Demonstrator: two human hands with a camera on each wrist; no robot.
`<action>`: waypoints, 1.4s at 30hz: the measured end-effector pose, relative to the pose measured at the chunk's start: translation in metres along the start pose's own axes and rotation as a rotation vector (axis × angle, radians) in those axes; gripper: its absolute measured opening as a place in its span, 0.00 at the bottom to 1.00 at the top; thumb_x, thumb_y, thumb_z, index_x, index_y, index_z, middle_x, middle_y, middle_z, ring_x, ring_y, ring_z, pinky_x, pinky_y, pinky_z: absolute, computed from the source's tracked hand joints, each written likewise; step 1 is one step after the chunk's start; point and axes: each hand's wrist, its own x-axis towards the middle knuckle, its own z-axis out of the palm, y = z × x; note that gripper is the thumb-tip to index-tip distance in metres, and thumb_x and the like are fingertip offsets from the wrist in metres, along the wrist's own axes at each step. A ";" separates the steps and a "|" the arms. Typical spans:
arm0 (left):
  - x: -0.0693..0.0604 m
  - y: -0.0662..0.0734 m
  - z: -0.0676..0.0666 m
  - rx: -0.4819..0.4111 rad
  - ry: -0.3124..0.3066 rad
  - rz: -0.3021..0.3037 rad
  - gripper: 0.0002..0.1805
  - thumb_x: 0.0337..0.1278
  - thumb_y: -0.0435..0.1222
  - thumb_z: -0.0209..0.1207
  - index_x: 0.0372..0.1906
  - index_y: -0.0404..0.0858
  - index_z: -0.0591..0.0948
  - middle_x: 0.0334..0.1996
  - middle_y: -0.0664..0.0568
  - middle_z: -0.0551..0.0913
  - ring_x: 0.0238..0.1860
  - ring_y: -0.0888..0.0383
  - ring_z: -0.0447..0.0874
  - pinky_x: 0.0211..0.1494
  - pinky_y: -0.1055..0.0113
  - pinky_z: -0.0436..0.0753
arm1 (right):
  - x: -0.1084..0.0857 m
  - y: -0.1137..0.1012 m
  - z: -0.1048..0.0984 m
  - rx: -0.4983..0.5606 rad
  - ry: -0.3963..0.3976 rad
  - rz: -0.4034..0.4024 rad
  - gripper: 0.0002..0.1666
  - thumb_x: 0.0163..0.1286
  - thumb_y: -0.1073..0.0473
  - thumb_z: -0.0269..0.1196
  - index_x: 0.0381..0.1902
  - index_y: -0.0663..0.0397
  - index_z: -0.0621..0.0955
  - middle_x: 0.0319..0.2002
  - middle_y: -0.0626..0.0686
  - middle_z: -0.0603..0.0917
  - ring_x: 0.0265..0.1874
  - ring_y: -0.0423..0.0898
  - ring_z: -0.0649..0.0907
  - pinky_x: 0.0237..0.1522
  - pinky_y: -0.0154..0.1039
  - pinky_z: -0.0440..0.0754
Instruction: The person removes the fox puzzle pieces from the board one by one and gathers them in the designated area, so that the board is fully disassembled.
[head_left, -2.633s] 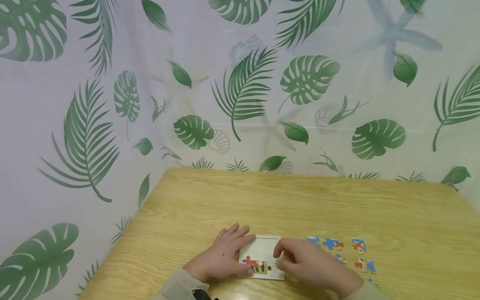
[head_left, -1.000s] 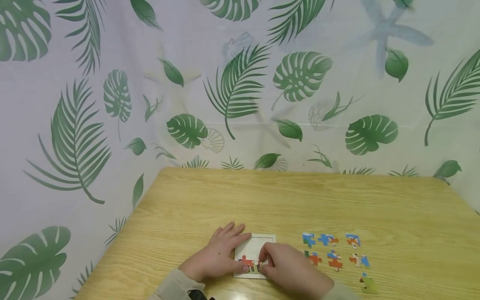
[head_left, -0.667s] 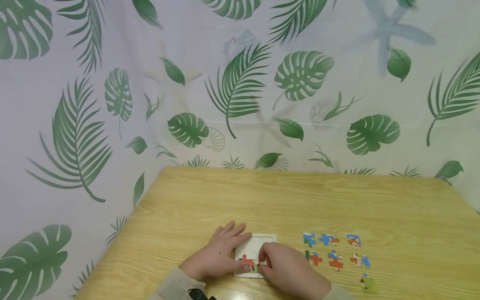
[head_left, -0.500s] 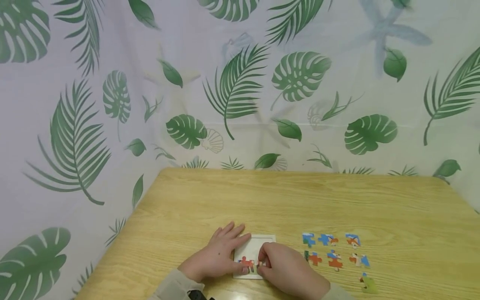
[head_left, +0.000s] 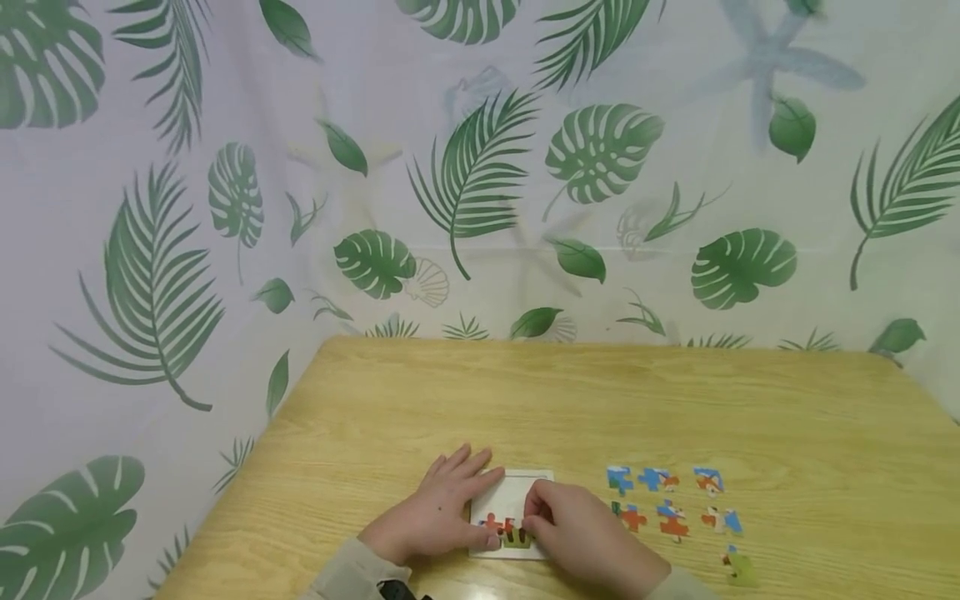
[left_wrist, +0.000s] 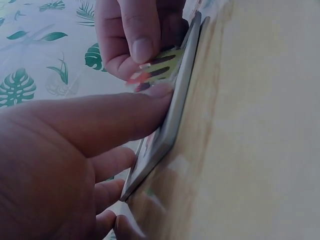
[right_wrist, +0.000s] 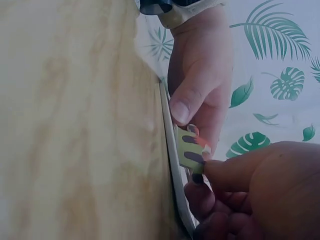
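My left hand [head_left: 435, 515] lies over the left edge of a small white puzzle tray [head_left: 517, 486], fingers spread and straight. Its thumb presses the lower left of the tray, beside a red puzzle piece [head_left: 491, 520]. With thumb and forefinger, my right hand [head_left: 581, 533] pinches the right end of a green puzzle piece with dark stripes and a red patch [right_wrist: 191, 152]. In the left wrist view this striped piece [left_wrist: 165, 65] sits tilted, partly raised from the tray, close to the left thumb. The right hand hides the tray's lower right corner.
Loose puzzle pieces lie on the wooden table [head_left: 450, 392] right of the tray: blue ones [head_left: 619, 478], red ones [head_left: 672, 525] and a green one [head_left: 741, 568], in rough rows. A leaf-patterned cloth [head_left: 480, 208] hangs behind the table.
My right hand has come in from the tray's right side and taken hold of the striped piece. Lately it has shifted slightly right, showing more of that piece. The left hand stays on the tray.
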 end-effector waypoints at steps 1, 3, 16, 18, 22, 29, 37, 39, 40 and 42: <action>0.000 0.000 0.001 -0.002 -0.002 0.000 0.47 0.55 0.58 0.68 0.77 0.46 0.66 0.80 0.48 0.53 0.80 0.42 0.41 0.77 0.39 0.42 | -0.001 0.002 -0.001 0.010 -0.004 0.000 0.08 0.72 0.56 0.65 0.32 0.41 0.78 0.22 0.40 0.76 0.21 0.38 0.73 0.24 0.35 0.71; 0.000 0.000 0.002 -0.004 -0.008 0.001 0.47 0.55 0.58 0.68 0.78 0.47 0.66 0.80 0.49 0.52 0.80 0.43 0.40 0.77 0.39 0.42 | -0.004 0.006 -0.007 0.026 -0.009 0.005 0.08 0.72 0.57 0.65 0.32 0.41 0.78 0.22 0.41 0.76 0.21 0.39 0.73 0.24 0.35 0.71; 0.000 -0.005 0.000 0.021 0.001 0.004 0.47 0.56 0.58 0.67 0.78 0.47 0.65 0.80 0.49 0.53 0.80 0.43 0.41 0.77 0.39 0.43 | -0.027 0.043 -0.072 0.033 0.034 0.060 0.06 0.74 0.56 0.63 0.35 0.48 0.78 0.24 0.45 0.79 0.19 0.40 0.72 0.22 0.35 0.71; 0.000 -0.005 0.000 0.013 0.000 0.004 0.47 0.56 0.58 0.67 0.78 0.46 0.66 0.80 0.49 0.53 0.80 0.43 0.41 0.77 0.39 0.43 | -0.031 0.050 -0.081 0.040 0.030 0.079 0.06 0.75 0.56 0.62 0.36 0.49 0.77 0.25 0.47 0.79 0.17 0.40 0.72 0.20 0.35 0.71; 0.000 -0.005 -0.001 0.001 -0.001 -0.002 0.47 0.55 0.58 0.68 0.78 0.46 0.66 0.80 0.49 0.53 0.80 0.44 0.41 0.77 0.39 0.42 | -0.042 0.066 -0.094 0.043 0.016 0.123 0.07 0.76 0.56 0.60 0.38 0.51 0.76 0.26 0.48 0.78 0.16 0.41 0.69 0.18 0.35 0.70; 0.000 -0.003 0.001 0.017 0.013 -0.007 0.47 0.54 0.59 0.68 0.77 0.47 0.66 0.80 0.49 0.53 0.80 0.44 0.41 0.77 0.39 0.43 | -0.061 0.090 -0.110 0.031 -0.009 0.171 0.09 0.75 0.54 0.62 0.37 0.52 0.77 0.27 0.49 0.77 0.20 0.42 0.70 0.22 0.37 0.70; 0.001 -0.005 0.000 0.046 0.018 -0.015 0.48 0.54 0.60 0.68 0.78 0.48 0.66 0.80 0.49 0.53 0.80 0.44 0.41 0.77 0.41 0.42 | -0.075 0.102 -0.112 -0.020 -0.088 0.149 0.11 0.74 0.50 0.63 0.37 0.51 0.78 0.29 0.46 0.79 0.24 0.39 0.74 0.26 0.36 0.72; 0.000 -0.005 -0.001 0.040 0.018 -0.016 0.48 0.54 0.60 0.68 0.78 0.48 0.66 0.80 0.49 0.53 0.80 0.44 0.41 0.77 0.40 0.42 | -0.076 0.102 -0.111 -0.052 -0.102 0.155 0.10 0.74 0.50 0.63 0.36 0.49 0.79 0.28 0.45 0.78 0.24 0.38 0.73 0.27 0.36 0.72; 0.000 -0.005 0.000 0.036 0.018 -0.015 0.48 0.53 0.60 0.68 0.78 0.47 0.66 0.80 0.48 0.53 0.80 0.43 0.41 0.77 0.40 0.42 | -0.077 0.102 -0.111 -0.063 -0.107 0.165 0.10 0.74 0.50 0.63 0.35 0.48 0.79 0.27 0.45 0.78 0.24 0.38 0.73 0.27 0.36 0.71; 0.000 -0.005 0.001 0.027 0.016 -0.008 0.49 0.53 0.60 0.68 0.78 0.47 0.66 0.80 0.48 0.53 0.80 0.43 0.41 0.77 0.39 0.41 | -0.079 0.102 -0.110 -0.086 -0.112 0.179 0.09 0.73 0.51 0.64 0.33 0.47 0.79 0.25 0.45 0.77 0.23 0.38 0.73 0.26 0.36 0.70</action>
